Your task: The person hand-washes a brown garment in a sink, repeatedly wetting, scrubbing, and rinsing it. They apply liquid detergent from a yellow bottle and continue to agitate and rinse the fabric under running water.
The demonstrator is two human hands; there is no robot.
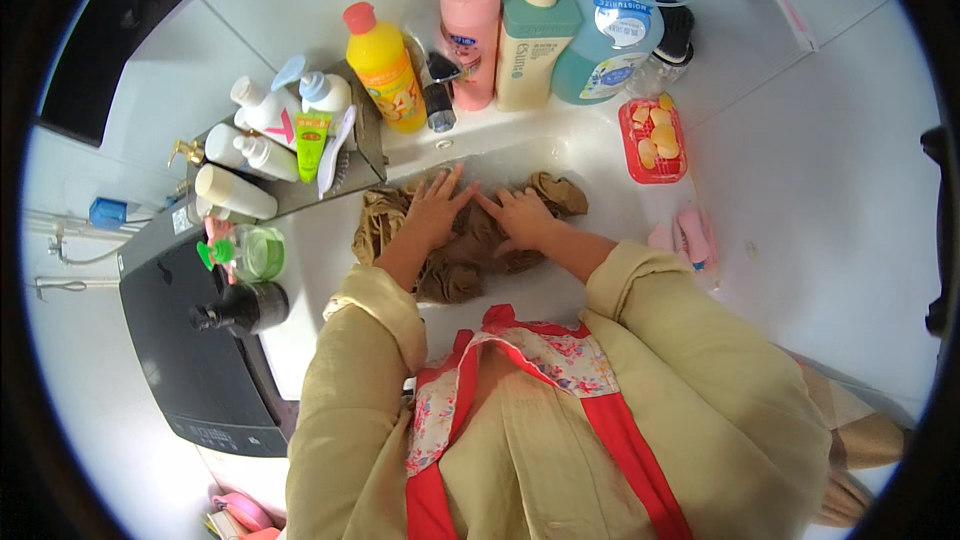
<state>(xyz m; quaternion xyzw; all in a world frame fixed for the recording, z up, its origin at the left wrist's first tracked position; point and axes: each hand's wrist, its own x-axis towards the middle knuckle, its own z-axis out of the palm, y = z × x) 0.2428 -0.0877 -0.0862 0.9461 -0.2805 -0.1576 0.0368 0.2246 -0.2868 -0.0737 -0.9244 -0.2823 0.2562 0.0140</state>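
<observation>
A brown wet cloth or garment lies bunched in the white washbasin, with water around it. My left hand rests palm down on the cloth's left part, fingers spread. Beside it, my right hand presses on the right part with its fingers apart. The two hands' fingertips come close together near the middle of the basin. Neither hand visibly grips a fold. Part of the cloth is under water and under my hands.
Along the back rim stand a yellow bottle, a pink bottle, and two pump bottles. A red soap dish holds soap pieces at right. Toiletries fill a grey caddy at left, near a green-pump bottle and a black washing machine.
</observation>
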